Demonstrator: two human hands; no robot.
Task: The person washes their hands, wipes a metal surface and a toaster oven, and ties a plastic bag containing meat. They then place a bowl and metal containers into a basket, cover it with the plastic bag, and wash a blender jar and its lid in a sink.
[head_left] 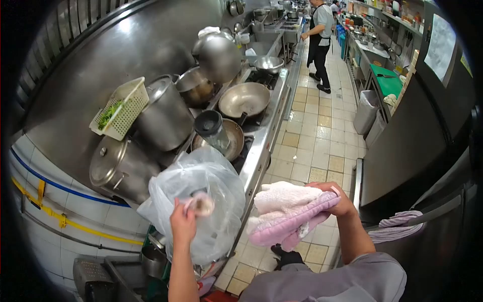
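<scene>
Pale tiles (322, 121) run down this narrow kitchen, with a steel cooking range (259, 146) on our left and a co-worker in a dark apron (318, 40) standing well up the aisle. And look at our hands! Our right hand (343, 201) grips the edge of a folded pink quilted cloth with fluffy white fabric (294, 211), holding it over the aisle; gathered like that, the soft bundle probably droops less. Our left hand (183, 221) has its fingers closed on a small pinkish round object (201, 204), too blurred to identify, in front of a large translucent plastic bag (196, 176). That billowing bag sits at the range's near end, perhaps just for easy reach. Behind it, a clear container with a black lid (209, 126) is by the pans, and a cream perforated basket of greens (121, 110) perches on the big steel pots, likely to save space. Any writing? A pale sheet (440, 48) hangs on the dark door at right, but we can't read it, and no brand is legible.
</scene>
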